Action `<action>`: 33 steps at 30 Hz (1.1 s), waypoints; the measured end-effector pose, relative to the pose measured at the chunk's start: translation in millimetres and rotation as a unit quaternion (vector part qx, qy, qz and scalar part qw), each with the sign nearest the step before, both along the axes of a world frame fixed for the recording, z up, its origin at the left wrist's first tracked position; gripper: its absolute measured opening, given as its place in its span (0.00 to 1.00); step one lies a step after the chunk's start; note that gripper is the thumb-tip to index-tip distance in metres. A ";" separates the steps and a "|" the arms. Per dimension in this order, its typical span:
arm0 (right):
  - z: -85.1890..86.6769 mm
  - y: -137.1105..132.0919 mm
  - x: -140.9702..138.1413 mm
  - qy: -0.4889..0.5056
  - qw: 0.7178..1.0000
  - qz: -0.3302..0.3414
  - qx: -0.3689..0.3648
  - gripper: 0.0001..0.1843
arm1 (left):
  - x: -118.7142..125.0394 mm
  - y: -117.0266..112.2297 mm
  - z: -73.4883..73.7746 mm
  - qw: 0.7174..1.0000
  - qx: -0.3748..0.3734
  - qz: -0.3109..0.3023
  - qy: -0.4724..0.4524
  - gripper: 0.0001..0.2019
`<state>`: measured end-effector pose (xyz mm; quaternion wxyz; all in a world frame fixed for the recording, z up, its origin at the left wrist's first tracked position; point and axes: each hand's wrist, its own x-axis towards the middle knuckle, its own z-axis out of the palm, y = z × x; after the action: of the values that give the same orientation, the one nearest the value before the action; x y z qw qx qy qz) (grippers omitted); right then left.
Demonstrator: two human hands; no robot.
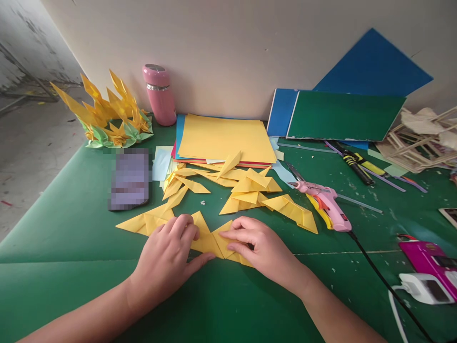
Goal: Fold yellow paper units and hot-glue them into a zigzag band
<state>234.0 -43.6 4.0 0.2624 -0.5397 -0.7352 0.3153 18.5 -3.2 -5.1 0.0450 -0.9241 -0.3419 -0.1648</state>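
Note:
My left hand (167, 259) lies on a folded yellow paper piece (210, 240) on the green table cover (71, 228), its fingers curled over the paper's left part and its thumb stretched along the lower edge. My right hand (255, 245) presses the same piece from the right, fingers together and pointing left. Another folded yellow piece (144, 221) lies just left of my left hand. Several folded yellow pieces (246, 188) are heaped beyond my hands.
A stack of coloured sheets topped by a yellow one (224, 138), a pink bottle (160, 95), yellow-and-green paper flowers (107, 116), a phone (130, 178), a pink glue gun (326, 205) with black cord, blue and green boards (342, 114), and a pink device (428, 264) lie around.

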 end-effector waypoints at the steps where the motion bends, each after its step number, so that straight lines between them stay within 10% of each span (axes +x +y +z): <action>1: -0.8 0.0 -0.3 -0.001 1.000 0.001 0.003 0.15 | 0.0 0.2 0.0 1.000 -0.001 -0.002 -0.004 0.18; 33: -6.8 9.6 -8.0 -0.057 0.990 0.011 0.128 0.10 | 6.1 0.2 6.4 0.995 -0.084 -0.014 0.050 0.08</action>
<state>226.0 -34.0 -2.8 0.2832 -0.5108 -0.7890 0.1904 24.7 -3.0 1.4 -0.0179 -0.9362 -0.3392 -0.0900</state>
